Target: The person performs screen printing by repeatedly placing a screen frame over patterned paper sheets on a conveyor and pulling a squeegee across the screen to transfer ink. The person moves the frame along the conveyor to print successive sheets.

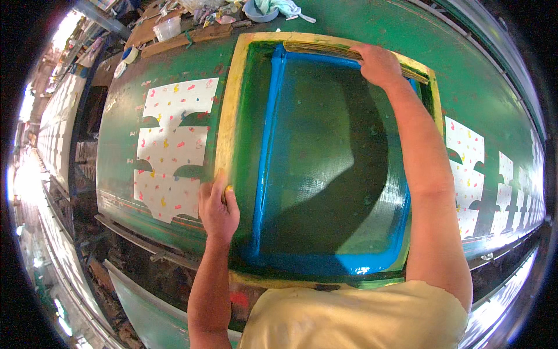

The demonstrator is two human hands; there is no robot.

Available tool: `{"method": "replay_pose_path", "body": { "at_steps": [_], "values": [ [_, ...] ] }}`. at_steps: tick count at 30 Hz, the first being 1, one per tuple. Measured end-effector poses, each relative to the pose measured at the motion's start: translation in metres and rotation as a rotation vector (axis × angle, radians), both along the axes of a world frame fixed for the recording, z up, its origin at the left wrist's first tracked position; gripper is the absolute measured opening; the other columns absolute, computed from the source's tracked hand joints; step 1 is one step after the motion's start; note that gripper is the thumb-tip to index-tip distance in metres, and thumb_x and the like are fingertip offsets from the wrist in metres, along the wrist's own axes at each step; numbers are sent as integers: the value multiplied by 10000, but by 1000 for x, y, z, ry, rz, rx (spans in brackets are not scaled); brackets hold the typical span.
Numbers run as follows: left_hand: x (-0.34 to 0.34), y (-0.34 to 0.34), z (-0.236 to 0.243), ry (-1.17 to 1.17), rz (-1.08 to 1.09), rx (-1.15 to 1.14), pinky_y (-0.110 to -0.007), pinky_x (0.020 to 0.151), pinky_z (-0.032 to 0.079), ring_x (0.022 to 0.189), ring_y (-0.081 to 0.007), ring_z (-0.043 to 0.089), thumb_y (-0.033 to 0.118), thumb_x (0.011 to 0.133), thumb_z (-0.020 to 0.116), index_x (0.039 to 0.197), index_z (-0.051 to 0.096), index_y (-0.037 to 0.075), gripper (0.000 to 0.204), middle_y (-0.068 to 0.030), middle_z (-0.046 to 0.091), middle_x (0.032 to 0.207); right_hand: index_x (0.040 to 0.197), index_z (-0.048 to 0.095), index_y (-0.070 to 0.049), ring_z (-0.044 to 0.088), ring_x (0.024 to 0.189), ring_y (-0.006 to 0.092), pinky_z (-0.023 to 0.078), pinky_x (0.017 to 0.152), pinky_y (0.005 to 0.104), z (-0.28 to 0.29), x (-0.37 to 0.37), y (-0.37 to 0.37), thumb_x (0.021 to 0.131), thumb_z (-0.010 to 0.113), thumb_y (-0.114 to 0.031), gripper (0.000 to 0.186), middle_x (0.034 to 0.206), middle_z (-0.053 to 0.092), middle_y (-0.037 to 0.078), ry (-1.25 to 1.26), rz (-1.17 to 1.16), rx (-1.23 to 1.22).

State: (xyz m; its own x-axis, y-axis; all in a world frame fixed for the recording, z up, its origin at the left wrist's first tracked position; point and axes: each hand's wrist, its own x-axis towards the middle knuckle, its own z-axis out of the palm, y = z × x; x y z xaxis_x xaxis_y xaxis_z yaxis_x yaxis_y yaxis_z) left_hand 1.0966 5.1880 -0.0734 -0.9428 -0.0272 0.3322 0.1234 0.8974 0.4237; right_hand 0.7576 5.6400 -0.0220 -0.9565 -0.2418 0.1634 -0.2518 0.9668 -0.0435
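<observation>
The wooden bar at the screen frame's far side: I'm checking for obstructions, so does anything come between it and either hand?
Nothing visible blocks the right hand; it is on the wooden bar. The left hand grips the left rail of the screen frame; a blue strip inside lies between it and the bar.

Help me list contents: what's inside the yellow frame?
A dark screen with a blue border, and a wooden bar at the far end, under the right hand. The right arm hides part of the border's right side.
</observation>
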Motion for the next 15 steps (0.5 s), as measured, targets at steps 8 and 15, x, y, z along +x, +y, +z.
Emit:
{"method": "replay_pose_path", "body": {
  "at_steps": [8,15],
  "values": [
    [1,2,2,-45,20,-13,-559,1043,545,1133,-447,673,79,1021,705,1535,687,68,515,-206,713,1191,1317,798,-123,769,1168,464,615,1018,605,32,3,-2,951,757,-202,378,1195,818,239,-237,77,60],
    [1,-2,-1,-41,31,-32,-575,1059,545,1131,-452,674,119,1024,726,1537,694,77,516,-213,715,1179,1252,817,-127,786,1135,452,626,1003,604,40,138,-30,927,731,-196,344,1153,833,216,-312,111,48]
  ]
}}
